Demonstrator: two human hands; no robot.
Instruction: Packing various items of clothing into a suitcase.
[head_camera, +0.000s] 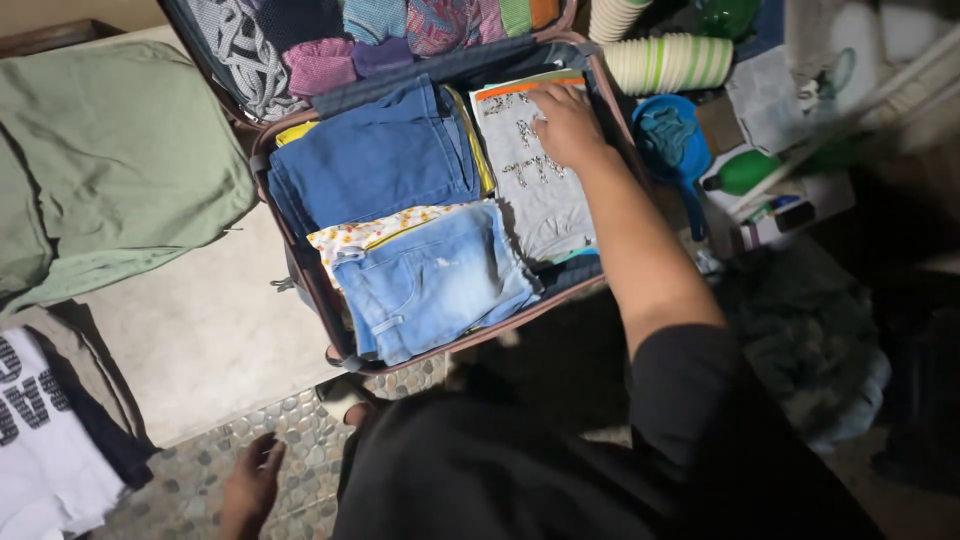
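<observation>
The right hand (566, 122) lies flat and released on a grey shirt (540, 185) in the suitcase (300, 262); the left hand (250, 485) hangs loose near the pebbled floor (190, 475).

suitcase (300, 262) is packed tight, folded jeans (430, 280) and grey shirt (535, 185) fill it edge to edge; only open spot is the bare slab (200, 330) left of it, clutter of striped cups (668, 62) crowding the right
</observation>
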